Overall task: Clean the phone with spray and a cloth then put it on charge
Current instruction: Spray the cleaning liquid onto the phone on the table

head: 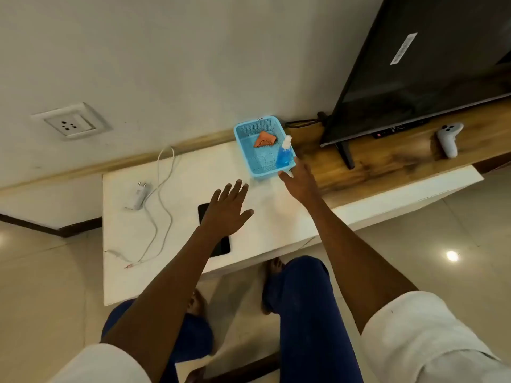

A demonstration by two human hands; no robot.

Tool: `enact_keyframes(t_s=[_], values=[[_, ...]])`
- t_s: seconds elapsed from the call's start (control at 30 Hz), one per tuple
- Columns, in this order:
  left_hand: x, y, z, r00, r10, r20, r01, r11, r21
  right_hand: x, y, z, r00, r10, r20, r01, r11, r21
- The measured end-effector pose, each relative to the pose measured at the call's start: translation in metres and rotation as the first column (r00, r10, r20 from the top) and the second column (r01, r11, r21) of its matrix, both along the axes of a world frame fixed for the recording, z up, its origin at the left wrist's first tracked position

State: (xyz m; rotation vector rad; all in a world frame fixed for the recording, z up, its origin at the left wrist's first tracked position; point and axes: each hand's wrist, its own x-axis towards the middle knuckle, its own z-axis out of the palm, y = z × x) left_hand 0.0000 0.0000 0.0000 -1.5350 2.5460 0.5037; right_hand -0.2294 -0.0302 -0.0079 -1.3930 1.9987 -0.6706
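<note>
A black phone [223, 247] lies flat on the white table [262, 217], mostly covered by my left arm. My left hand [228, 210] hovers over its far end, fingers spread, holding nothing. A blue mesh basket [246, 142] at the table's back holds a folded orange cloth [265, 139] and a blue spray bottle [284, 153] with a white nozzle. My right hand [300, 179] reaches up to the basket's near right corner just below the bottle; its fingers are open and touch the basket rim. A white charger plug [139, 193] with its cable [163, 200] lies at the table's left.
A wall socket [70, 125] sits on the wall at far left. A black TV [428, 67] stands on a wooden shelf [387, 158] to the right, with a white game controller [449, 139] beside it. My legs in blue trousers are below the table edge.
</note>
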Motion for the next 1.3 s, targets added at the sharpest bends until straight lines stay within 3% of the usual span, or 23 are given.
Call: enact_keyframes(t_s=[0.17,0.37,0.53,0.63,0.7,0.77,0.9,0.97,1.07,1.2,1.3], values=[[-0.030,-0.032,-0.007,0.996,-0.026,0.085,0.029,0.999,-0.031,-0.009,-0.034,-0.012,0.989,-0.059,-0.136,0.066,0.997,0.048],[-0.046,-0.044,-0.019,0.993,-0.020,0.115,0.013,0.998,0.060,-0.010,-0.058,-0.029,0.975,-0.130,-0.179,0.132,0.991,-0.004],[-0.039,-0.046,-0.025,1.000,0.005,0.024,-0.007,0.998,0.070,-0.013,-0.064,-0.033,0.975,-0.160,-0.153,0.153,0.987,-0.055],[-0.029,-0.047,-0.021,0.978,0.118,-0.170,-0.114,0.993,0.034,-0.013,-0.061,-0.024,0.980,-0.189,-0.070,0.176,0.972,-0.157],[-0.018,-0.046,-0.014,0.906,0.216,-0.364,-0.227,0.974,0.014,-0.010,-0.054,-0.014,0.973,-0.169,0.155,0.199,0.959,-0.200],[-0.004,-0.045,-0.005,0.787,0.299,-0.539,-0.343,0.939,0.020,0.000,-0.041,-0.002,0.907,-0.098,0.410,0.199,0.957,-0.210],[0.018,-0.040,0.015,0.576,0.372,-0.728,-0.419,0.899,0.128,0.029,-0.014,0.015,0.820,-0.029,0.571,0.190,0.955,-0.225],[0.033,-0.032,0.024,0.515,0.388,-0.765,-0.428,0.889,0.162,0.051,0.003,0.017,0.794,0.002,0.607,0.167,0.961,-0.222],[0.062,-0.016,0.028,0.465,0.442,-0.767,-0.452,0.864,0.223,0.086,0.025,0.010,0.842,0.065,0.536,0.027,0.986,-0.162],[0.086,-0.005,0.023,0.426,0.517,-0.742,-0.465,0.829,0.310,0.116,0.039,-0.012,0.935,0.216,0.282,-0.200,0.976,-0.085],[0.093,-0.006,0.017,0.465,0.524,-0.714,-0.442,0.836,0.325,0.130,0.042,-0.022,0.950,0.269,0.156,-0.262,0.963,-0.068]])
